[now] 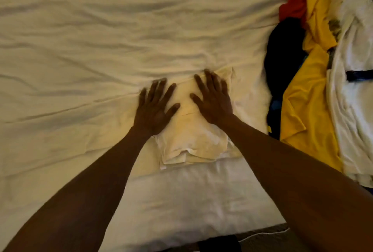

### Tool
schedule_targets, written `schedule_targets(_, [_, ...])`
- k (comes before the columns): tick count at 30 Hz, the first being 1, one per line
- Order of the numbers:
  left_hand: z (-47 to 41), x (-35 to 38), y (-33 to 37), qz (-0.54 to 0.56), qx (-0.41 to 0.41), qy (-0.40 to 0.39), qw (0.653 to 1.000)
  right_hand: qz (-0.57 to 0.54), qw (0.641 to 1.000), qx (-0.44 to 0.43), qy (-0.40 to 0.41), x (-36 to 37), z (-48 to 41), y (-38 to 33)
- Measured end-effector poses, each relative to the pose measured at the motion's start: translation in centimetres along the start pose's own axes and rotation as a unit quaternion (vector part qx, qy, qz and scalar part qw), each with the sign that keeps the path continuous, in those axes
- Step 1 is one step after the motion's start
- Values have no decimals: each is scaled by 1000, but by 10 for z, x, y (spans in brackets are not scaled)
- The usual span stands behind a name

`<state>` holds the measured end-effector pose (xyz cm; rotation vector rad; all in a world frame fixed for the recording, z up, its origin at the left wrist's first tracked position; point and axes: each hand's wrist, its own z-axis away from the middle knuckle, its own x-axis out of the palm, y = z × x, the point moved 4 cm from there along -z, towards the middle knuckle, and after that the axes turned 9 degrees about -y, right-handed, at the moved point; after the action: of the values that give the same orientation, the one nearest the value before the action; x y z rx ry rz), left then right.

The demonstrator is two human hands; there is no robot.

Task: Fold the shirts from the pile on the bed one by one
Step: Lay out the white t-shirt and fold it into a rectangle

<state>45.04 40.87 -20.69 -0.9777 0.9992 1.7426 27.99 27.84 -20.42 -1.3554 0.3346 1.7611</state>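
- A pale cream shirt, folded into a compact rectangle, is seen lying flat on the bed, near its front edge and just right of the middle of the view; layered hems are stacked at its near end.
- The left hand is laid palm down on the far left part of the shirt, with its fingers straight and spread apart and their tips reaching over onto the sheet.
- The right hand is pressed flat on the far right part, with its fingers also straight and apart; nothing is gripped by either hand.
- Both forearms are stretched forward, and the shirt's side edges are partly covered by them.
- The bed is covered by a wrinkled cream sheet.
- A pile of unfolded shirts is heaped at the right edge, apart from the folded one: a yellow shirt, a white printed shirt, a dark navy garment and a red garment.
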Motion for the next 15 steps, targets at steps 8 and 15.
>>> schedule_targets(8, [12, -15, -8, 88, -33, 74, 993, 18, 993, 61, 97, -20, -3, -22])
schedule_targets(15, [76, -19, -71, 124, -126, 170, 970, -133, 979, -142, 66, 8, 9, -193])
